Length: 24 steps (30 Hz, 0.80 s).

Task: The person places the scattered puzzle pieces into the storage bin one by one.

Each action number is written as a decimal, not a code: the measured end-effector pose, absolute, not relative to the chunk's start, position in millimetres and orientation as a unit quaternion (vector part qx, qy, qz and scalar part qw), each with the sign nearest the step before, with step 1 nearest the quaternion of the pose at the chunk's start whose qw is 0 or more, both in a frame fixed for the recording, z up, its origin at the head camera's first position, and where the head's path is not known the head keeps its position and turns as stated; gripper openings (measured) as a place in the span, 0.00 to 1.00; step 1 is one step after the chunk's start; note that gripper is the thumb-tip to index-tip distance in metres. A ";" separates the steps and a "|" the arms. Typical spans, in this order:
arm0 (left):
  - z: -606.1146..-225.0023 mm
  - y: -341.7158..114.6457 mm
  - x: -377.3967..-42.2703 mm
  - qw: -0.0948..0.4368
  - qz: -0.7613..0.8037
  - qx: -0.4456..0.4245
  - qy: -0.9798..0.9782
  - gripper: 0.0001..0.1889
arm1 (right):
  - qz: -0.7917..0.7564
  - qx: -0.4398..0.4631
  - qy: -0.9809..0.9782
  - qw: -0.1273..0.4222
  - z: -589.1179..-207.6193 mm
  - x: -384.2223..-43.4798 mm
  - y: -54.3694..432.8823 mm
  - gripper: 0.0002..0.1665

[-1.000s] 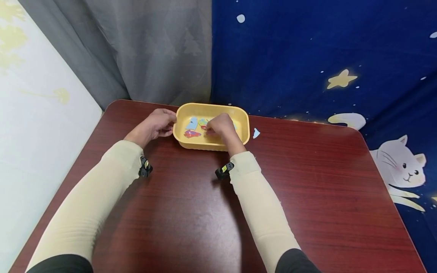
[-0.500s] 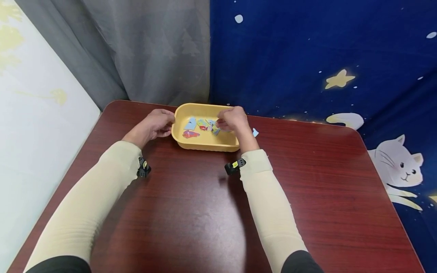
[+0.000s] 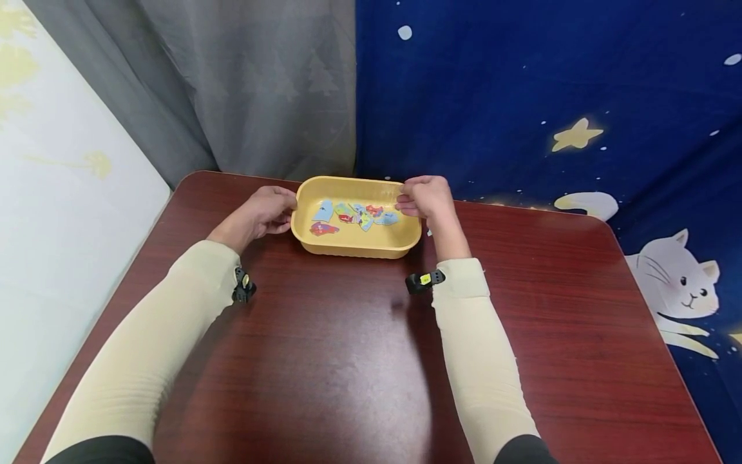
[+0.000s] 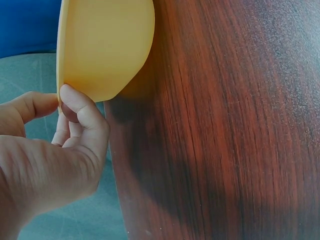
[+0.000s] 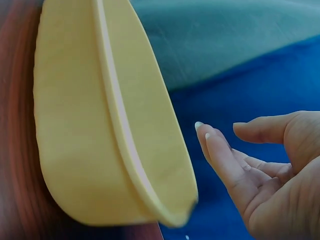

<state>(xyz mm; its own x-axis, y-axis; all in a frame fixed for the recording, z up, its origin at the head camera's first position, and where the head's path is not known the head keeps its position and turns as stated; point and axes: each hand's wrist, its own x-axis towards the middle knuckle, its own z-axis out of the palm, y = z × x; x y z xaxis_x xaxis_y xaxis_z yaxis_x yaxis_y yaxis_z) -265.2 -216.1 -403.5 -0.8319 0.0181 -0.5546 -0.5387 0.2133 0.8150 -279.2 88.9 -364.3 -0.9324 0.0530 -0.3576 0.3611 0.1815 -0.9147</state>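
Note:
A yellow plastic basin [image 3: 356, 251] stands near the table's back edge. Several flat, colourful cut-out pieces lie on its bottom, among them a light blue piece [image 3: 323, 211], a red-purple piece [image 3: 324, 229] and another blue piece [image 3: 386, 218]. At the basin's left end my left hand [image 3: 269, 209] pinches the rim between thumb and fingers, seen closely in the left wrist view. Over the right end hovers my right hand [image 3: 430, 195]. In the right wrist view its thumb and fingers are apart, with nothing between them, beside the basin wall [image 5: 75, 120].
A small light blue piece [image 3: 429, 232] lies on the table just right of the basin, mostly behind my right wrist. The dark red wooden table [image 3: 324, 361] reaches back to a grey curtain [image 3: 278, 84] and a blue starry curtain [image 3: 475, 96].
My right hand has risen from inside the basin and moved right to its right end, uncovering the pieces beneath. My left hand has stayed at the left rim.

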 end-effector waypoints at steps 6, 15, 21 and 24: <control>-404.3 -216.2 -265.2 0.228 0.600 -0.175 0.747 0.19 | -0.623 0.151 0.760 0.106 -365.9 -279.4 111.1 0.15; -404.3 -216.0 -264.4 0.224 0.598 -0.170 0.751 0.18 | -0.629 0.173 0.750 0.109 -380.9 -280.0 137.7 0.16; -403.9 -216.5 -264.0 0.225 0.596 -0.168 0.752 0.19 | -0.633 0.199 0.735 0.141 -399.4 -282.0 150.6 0.19; -404.6 -216.5 -264.6 0.223 0.594 -0.170 0.754 0.19 | -0.634 0.208 0.729 0.156 -409.1 -283.3 155.2 0.20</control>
